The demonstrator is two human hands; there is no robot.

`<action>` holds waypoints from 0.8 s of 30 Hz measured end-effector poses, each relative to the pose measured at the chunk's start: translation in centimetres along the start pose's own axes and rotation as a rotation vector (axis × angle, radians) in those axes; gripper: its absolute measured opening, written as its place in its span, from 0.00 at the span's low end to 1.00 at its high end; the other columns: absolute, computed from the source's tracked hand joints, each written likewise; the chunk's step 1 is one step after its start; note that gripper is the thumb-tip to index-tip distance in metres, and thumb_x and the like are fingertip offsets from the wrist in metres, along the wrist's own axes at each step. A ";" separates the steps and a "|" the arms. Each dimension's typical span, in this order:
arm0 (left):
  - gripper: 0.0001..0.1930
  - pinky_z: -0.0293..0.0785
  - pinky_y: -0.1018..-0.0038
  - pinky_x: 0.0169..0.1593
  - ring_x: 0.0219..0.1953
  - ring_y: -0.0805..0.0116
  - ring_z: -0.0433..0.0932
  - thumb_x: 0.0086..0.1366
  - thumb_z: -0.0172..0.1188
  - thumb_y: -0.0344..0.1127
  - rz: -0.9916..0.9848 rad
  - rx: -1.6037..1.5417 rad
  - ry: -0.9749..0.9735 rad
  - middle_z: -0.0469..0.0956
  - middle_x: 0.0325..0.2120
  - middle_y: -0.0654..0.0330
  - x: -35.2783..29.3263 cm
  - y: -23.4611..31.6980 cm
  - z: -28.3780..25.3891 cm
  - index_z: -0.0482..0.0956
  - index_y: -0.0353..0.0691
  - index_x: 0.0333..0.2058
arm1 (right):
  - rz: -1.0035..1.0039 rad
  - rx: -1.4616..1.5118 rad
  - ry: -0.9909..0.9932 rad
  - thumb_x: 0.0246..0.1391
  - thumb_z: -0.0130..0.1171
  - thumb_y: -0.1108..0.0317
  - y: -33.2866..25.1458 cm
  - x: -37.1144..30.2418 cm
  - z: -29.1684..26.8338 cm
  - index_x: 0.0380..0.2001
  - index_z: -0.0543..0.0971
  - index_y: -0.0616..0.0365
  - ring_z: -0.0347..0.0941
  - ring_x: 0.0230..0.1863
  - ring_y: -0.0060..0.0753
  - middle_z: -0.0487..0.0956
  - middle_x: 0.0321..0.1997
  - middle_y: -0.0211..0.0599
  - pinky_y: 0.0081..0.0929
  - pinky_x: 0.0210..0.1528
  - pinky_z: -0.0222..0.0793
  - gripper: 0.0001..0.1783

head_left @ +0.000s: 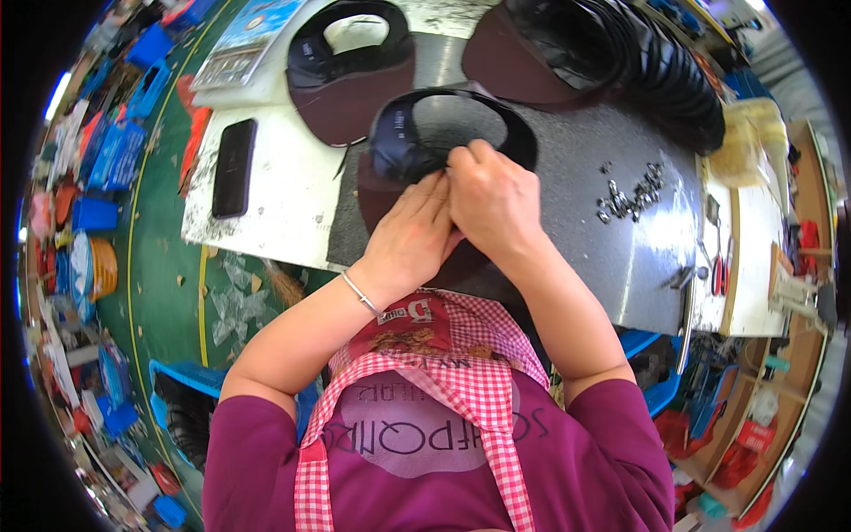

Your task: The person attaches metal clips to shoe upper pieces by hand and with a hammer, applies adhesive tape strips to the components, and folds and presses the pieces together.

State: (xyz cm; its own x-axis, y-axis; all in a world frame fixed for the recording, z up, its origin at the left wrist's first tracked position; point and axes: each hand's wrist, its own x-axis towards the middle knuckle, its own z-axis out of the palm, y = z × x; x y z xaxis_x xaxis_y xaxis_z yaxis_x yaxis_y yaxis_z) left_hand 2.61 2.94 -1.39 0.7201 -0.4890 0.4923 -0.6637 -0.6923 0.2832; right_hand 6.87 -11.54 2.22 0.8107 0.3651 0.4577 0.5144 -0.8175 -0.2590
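A sun visor (387,146) with a black band and dark brown brim lies in front of me on the dark work mat. My left hand (409,232) is closed on its brim, fingers pressed together along the near edge of the band. My right hand (495,197) is curled, its thumb and fingertips pinching at the band's near edge and meeting my left fingertips. Whatever small part may sit between the fingertips is hidden. Beyond it, to the left, a second visor (326,105) lies on the table.
A long row of nested visors (660,75) stands at the far right. Several small shiny dark metal pieces (631,197) lie scattered right of my hands. A phone (234,168) rests on the white table's left side. Red-handled pliers (719,275) lie near the right edge.
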 end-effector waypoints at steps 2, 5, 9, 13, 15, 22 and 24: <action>0.26 0.66 0.57 0.64 0.57 0.48 0.72 0.60 0.64 0.37 -0.087 0.015 -0.097 0.74 0.51 0.46 -0.3 -0.1 0.1 0.73 0.28 0.54 | -0.070 -0.005 0.028 0.43 0.59 0.70 -0.3 0.1 0.3 0.25 0.76 0.56 0.80 0.33 0.37 0.76 0.30 0.37 0.32 0.31 0.77 0.04; 0.31 0.66 0.56 0.63 0.56 0.46 0.71 0.57 0.67 0.43 -0.105 0.022 -0.126 0.73 0.52 0.45 0.2 0.8 0.1 0.72 0.29 0.55 | -0.157 -0.015 0.078 0.40 0.60 0.69 -0.9 -0.3 0.3 0.23 0.75 0.55 0.78 0.30 0.32 0.74 0.28 0.35 0.28 0.28 0.76 0.05; 0.37 0.67 0.55 0.60 0.53 0.44 0.71 0.52 0.71 0.50 -0.089 -0.021 -0.101 0.74 0.50 0.45 0.9 1.6 0.1 0.72 0.30 0.55 | -0.132 -0.012 0.049 0.40 0.61 0.69 -0.9 -0.6 -0.9 0.23 0.76 0.55 0.78 0.32 0.34 0.75 0.28 0.35 0.30 0.31 0.76 0.05; 0.42 0.71 0.58 0.57 0.49 0.45 0.73 0.48 0.75 0.56 -0.290 -0.325 -0.285 0.76 0.44 0.46 2.9 1.3 -3.8 0.73 0.31 0.54 | -0.163 0.222 0.383 0.40 0.61 0.73 1.6 0.0 -3.8 0.27 0.79 0.54 0.75 0.34 0.39 0.74 0.29 0.34 0.35 0.35 0.74 0.07; 0.50 0.72 0.59 0.59 0.55 0.52 0.74 0.46 0.75 0.62 -0.520 -0.841 -0.246 0.76 0.52 0.48 1.6 -0.5 -5.5 0.69 0.31 0.60 | -0.126 0.000 0.590 0.48 0.64 0.75 5.1 0.4 -7.5 0.33 0.81 0.54 0.72 0.34 0.40 0.76 0.31 0.34 0.36 0.38 0.70 0.07; 0.58 0.57 0.54 0.73 0.68 0.47 0.63 0.57 0.42 0.84 -0.359 -2.806 0.374 0.59 0.69 0.47 0.4 -0.7 -3.7 0.52 0.42 0.72 | 0.584 -0.082 -0.215 0.44 0.76 0.63 18.4 -2.3 -7.2 0.35 0.81 0.61 0.78 0.35 0.35 0.81 0.30 0.37 0.32 0.38 0.73 0.18; 0.53 0.64 0.53 0.70 0.66 0.48 0.68 0.62 0.45 0.79 -0.533 -2.604 0.508 0.64 0.67 0.46 -0.7 -1.8 -3.3 0.55 0.40 0.71 | 0.584 -0.013 -0.257 0.44 0.76 0.62 19.0 -2.1 -7.5 0.34 0.82 0.62 0.80 0.35 0.40 0.82 0.30 0.40 0.35 0.40 0.74 0.18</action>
State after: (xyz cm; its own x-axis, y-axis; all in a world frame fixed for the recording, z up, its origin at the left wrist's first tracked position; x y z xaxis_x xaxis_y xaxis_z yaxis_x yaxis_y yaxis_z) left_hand 2.61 6.25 0.42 0.9594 -0.2734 0.0693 0.2723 0.9619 0.0261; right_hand 12.87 -31.12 2.70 0.9985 -0.0486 0.0249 -0.0349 -0.9187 -0.3933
